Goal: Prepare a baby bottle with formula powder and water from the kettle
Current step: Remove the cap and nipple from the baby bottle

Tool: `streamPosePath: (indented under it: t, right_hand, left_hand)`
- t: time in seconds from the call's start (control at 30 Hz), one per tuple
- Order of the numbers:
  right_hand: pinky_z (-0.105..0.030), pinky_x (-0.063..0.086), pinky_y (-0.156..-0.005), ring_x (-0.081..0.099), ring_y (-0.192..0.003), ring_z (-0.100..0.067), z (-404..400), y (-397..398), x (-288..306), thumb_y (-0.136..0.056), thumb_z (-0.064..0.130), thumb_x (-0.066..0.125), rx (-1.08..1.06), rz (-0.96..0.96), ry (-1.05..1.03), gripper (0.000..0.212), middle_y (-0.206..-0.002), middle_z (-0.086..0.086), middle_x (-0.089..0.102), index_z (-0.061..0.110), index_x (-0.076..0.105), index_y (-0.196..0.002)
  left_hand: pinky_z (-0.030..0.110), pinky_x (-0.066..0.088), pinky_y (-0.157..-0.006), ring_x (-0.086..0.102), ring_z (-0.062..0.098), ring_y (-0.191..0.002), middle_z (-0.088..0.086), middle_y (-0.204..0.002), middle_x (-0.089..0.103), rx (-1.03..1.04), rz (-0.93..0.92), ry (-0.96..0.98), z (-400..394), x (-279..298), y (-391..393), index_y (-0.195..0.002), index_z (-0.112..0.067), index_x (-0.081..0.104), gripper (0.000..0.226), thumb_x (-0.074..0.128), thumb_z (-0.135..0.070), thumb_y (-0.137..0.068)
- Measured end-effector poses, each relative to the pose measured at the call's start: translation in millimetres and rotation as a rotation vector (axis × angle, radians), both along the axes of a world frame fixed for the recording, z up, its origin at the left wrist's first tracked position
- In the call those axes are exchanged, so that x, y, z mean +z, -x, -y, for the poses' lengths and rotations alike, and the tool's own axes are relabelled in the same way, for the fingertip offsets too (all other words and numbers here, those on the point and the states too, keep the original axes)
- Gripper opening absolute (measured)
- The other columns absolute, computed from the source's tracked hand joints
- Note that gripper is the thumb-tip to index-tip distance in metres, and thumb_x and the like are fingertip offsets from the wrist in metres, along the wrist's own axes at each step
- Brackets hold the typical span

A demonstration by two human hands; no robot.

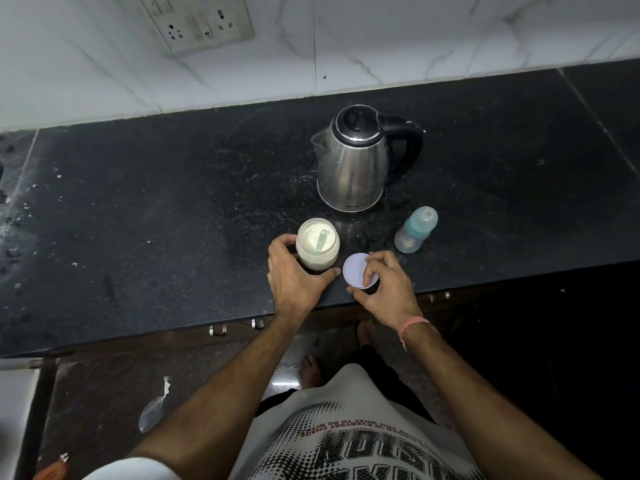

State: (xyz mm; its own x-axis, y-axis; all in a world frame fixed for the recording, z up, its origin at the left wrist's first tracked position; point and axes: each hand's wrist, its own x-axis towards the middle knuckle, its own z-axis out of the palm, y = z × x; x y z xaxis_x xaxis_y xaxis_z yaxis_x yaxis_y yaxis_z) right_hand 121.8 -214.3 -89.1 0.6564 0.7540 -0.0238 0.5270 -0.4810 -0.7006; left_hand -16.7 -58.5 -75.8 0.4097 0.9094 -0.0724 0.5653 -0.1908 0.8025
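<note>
A glass jar of white formula powder [317, 249] stands open near the counter's front edge, with a pale green scoop [321, 240] lying in the powder. My left hand [294, 275] wraps around the jar's lower part. My right hand [384, 284] holds the jar's round lid [355, 271], its pale inner face turned up, just right of the jar. The steel kettle [353, 164] with a black lid and handle stands behind, spout to the left. The capped baby bottle [415, 230] with a teal collar stands to the right.
The black stone counter [156, 220] is dusty, with white specks at its left end. A white tiled wall with a socket plate [204, 22] rises behind. Below the front edge are dark cabinet fronts, the floor and my bare feet.
</note>
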Motion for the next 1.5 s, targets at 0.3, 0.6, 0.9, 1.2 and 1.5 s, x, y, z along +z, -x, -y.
streamPosePath:
  t: [0.3,0.6,0.9,1.2,1.5]
  right_hand:
    - [-0.016,0.05,-0.099,0.06,-0.124,0.007,5.2,5.2,21.1,-0.078,0.022,0.098,-0.122,-0.035,-0.194,0.037,-0.113,0.007,0.063,0.019,0.061,-0.082]
    - [-0.044,0.056,-0.064,0.065,-0.078,-0.021,12.5,-1.5,73.4,-0.093,0.011,0.086,-0.43,0.022,-0.46,0.022,-0.095,0.001,0.062,0.013,0.064,-0.094]
    - [-0.047,0.062,-0.09,0.062,-0.117,-0.019,14.1,-70.8,98.6,-0.086,0.03,0.088,-0.343,0.156,-0.229,0.049,-0.129,0.01,0.053,0.026,0.065,-0.129]
    - [-0.043,0.057,-0.103,0.063,-0.12,-0.019,11.9,-112.8,91.6,-0.084,0.039,0.093,-0.149,0.157,0.067,0.056,-0.129,0.005,0.06,0.027,0.067,-0.132]
    - [-0.04,0.052,-0.109,0.06,-0.125,-0.018,13.2,-123.7,94.5,-0.089,0.028,0.089,0.001,0.176,0.092,0.05,-0.133,0.008,0.064,0.027,0.071,-0.136]
  left_hand:
    - [0.051,0.06,-0.095,0.055,0.02,-0.11,-0.006,-0.126,0.039,0.078,0.089,-0.084,43.9,5.5,12.2,-0.123,-0.019,0.044,0.082,0.105,-0.034,-0.07]
    - [0.035,0.055,-0.077,0.06,0.01,-0.083,-0.014,-0.108,0.064,-0.168,0.331,0.033,75.3,43.7,-33.7,-0.111,-0.028,0.058,0.042,0.087,-0.011,-0.087]
    - [0.028,0.059,-0.096,0.062,0.002,-0.113,-0.019,-0.132,0.067,-0.369,0.193,0.041,63.1,38.2,-117.2,-0.142,-0.033,0.065,0.065,0.093,-0.03,-0.084]
    - [0.032,0.055,-0.099,0.069,0.011,-0.107,-0.014,-0.12,0.079,-0.384,0.113,-0.015,58.9,14.7,-151.7,-0.134,-0.031,0.081,0.052,0.068,-0.043,-0.085]
    - [0.025,0.052,-0.096,0.065,0.008,-0.109,-0.018,-0.12,0.08,-0.404,0.096,-0.061,54.6,9.9,-151.1,-0.132,-0.034,0.081,0.055,0.072,-0.055,-0.082]
